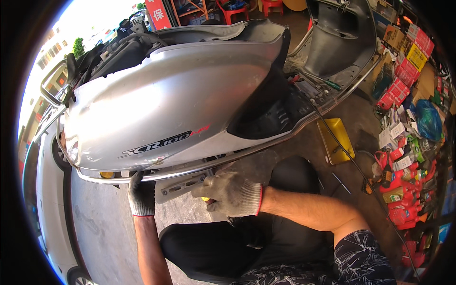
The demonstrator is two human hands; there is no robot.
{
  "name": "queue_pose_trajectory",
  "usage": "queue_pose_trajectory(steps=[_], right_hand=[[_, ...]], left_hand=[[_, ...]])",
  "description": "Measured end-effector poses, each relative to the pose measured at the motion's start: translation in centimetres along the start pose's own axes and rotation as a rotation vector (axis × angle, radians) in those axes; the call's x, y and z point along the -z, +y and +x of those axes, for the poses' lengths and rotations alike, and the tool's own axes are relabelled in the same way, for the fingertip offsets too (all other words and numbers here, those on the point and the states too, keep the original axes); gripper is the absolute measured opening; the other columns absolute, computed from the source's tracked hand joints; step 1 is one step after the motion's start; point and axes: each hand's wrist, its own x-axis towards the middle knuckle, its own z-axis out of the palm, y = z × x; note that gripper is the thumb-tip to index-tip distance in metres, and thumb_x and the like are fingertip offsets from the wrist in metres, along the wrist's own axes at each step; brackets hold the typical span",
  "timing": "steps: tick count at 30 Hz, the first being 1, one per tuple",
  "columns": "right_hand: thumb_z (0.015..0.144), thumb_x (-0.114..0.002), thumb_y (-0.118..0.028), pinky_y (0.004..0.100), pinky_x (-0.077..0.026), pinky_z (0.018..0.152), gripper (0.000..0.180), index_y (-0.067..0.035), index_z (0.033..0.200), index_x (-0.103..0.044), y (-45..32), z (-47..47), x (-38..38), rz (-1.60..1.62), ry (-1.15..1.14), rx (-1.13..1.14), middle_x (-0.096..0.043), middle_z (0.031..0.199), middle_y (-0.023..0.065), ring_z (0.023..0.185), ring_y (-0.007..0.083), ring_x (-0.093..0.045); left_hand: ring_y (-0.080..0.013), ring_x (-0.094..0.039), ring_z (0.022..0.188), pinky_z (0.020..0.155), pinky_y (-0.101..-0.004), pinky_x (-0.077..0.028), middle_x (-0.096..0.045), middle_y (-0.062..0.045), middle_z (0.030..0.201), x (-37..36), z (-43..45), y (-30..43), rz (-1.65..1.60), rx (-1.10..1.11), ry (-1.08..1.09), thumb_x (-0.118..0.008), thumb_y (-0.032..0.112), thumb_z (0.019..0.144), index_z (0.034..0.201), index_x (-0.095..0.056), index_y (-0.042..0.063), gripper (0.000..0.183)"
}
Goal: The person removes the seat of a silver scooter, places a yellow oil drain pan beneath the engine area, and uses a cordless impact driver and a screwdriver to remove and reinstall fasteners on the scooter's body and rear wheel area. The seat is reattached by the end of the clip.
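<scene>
A scooter's silver side panel point(171, 96), with model lettering low on it, fills the middle of the view. Under its lower edge runs a chrome guard rail point(185, 172). My left hand point(141, 194), in a grey knitted glove, reaches up at the rail. Its fingertips are partly hidden there, so their grip is unclear. My gloved right hand point(228, 194) is curled around a tool with a yellow end point(205, 198); most of the tool is hidden. Just left of that hand is a slotted metal cover point(183, 186), below the rail.
A yellow tray point(336, 140) holding small parts lies on the floor, near a thin metal rod point(341, 183). A dark cable point(359, 169) hangs across the right side. Boxes point(393, 94) and red bottles point(400, 210) are piled there. At left stands a white car point(53, 199).
</scene>
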Motion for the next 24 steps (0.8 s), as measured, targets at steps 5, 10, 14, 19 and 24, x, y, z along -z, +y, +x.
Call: queue_pose_trajectory(steps=[5, 10, 14, 19, 24], right_hand=[[0.078, -0.072, -0.016, 0.0400, -0.054, 0.077, 0.039, -0.012, 0.116, -0.068, 0.9, 0.5, -1.5, 0.142, -0.173, 0.010, -0.066, 0.098, 0.0112, 0.082, 0.0276, -0.066], [0.077, -0.073, -0.016, 0.0395, -0.054, 0.072, 0.037, -0.015, 0.114, -0.069, 2.1, 1.8, -2.7, 0.197, -0.188, 0.117, -0.066, 0.096, 0.0111, 0.080, 0.0284, -0.067], [0.082, -0.070, -0.015, 0.0392, -0.053, 0.078, 0.030, -0.012, 0.112, -0.066, 1.4, 2.8, -3.0, 0.218, -0.281, 0.104, -0.066, 0.094, 0.0093, 0.089, 0.0277, -0.067], [0.073, -0.077, -0.010, 0.0375, -0.053, 0.073, 0.039, -0.011, 0.111, -0.067, 1.3, 2.2, -5.5, 0.220, -0.324, 0.228, -0.066, 0.090, 0.0118, 0.083, 0.0298, -0.066], [0.074, -0.074, -0.005, 0.0347, -0.053, 0.074, 0.037, -0.005, 0.110, -0.065, 1.5, 2.1, -7.3, 0.272, -0.510, 0.143, -0.069, 0.091, 0.0099, 0.082, 0.0249, -0.066]], left_hand=[[-0.0265, -0.055, 0.120, 0.103, -0.0450, -0.045, -0.058, -0.012, 0.128, -1.0, -0.4, -0.2, 0.072, -0.005, 0.081, -0.059, 0.015, 0.091, 0.138, -0.048, 0.004, 0.049], [-0.0267, -0.063, 0.101, 0.083, -0.0444, -0.056, -0.063, -0.013, 0.111, -2.3, -0.9, 1.0, 0.162, -0.008, 0.255, -0.060, 0.013, 0.094, 0.132, -0.047, 0.003, 0.042], [-0.0282, -0.063, 0.106, 0.089, -0.0438, -0.057, -0.060, -0.020, 0.121, -1.2, -1.2, 1.1, 0.203, 0.007, 0.256, -0.058, 0.013, 0.095, 0.138, -0.042, -0.008, 0.050], [-0.0255, -0.065, 0.102, 0.094, -0.0374, -0.055, -0.064, -0.016, 0.111, -1.8, -1.7, 1.8, 0.250, 0.053, 0.257, -0.064, 0.018, 0.094, 0.115, -0.059, -0.006, 0.032], [-0.0213, -0.065, 0.101, 0.093, -0.0325, -0.055, -0.065, -0.013, 0.109, -1.5, -2.1, 2.1, 0.329, 0.071, 0.189, -0.065, 0.024, 0.095, 0.115, -0.061, -0.001, 0.033]])
